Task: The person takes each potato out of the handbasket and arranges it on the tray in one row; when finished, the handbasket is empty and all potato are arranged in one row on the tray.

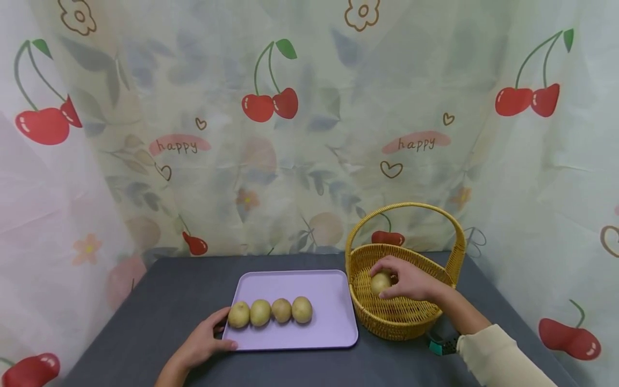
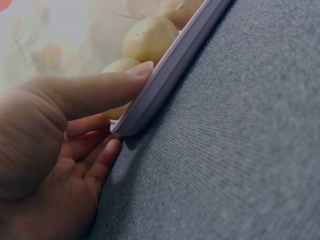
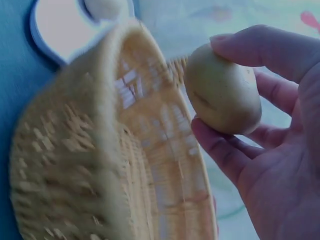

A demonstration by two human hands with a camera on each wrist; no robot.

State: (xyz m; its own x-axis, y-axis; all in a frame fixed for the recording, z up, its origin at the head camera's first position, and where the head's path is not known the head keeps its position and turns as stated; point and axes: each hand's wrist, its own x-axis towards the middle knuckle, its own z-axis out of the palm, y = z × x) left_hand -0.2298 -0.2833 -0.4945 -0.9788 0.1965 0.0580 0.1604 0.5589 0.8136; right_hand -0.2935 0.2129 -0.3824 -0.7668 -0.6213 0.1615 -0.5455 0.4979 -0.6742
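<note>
My right hand (image 1: 403,278) holds a potato (image 1: 380,283) over the wicker basket (image 1: 387,329). In the right wrist view the thumb lies on one side of the potato (image 3: 220,92) and fingertips on the other, beyond the basket rim (image 3: 107,125). At the front left corner of the lilac tray (image 1: 333,322), my left hand (image 1: 203,339) grips the edge. Its thumb lies along the front rim, seen in the left wrist view, with the fingers round the side. Several potatoes (image 1: 281,310) sit in a row on the tray, the leftmost close to the left fingers.
A tall arched handle (image 1: 406,205) rises over the basket, which stands just right of the tray. Dark grey cloth (image 1: 188,285) covers the table. Printed curtains (image 1: 309,161) enclose the back and both sides. A dark band with a teal part (image 1: 437,346) shows near the right wrist.
</note>
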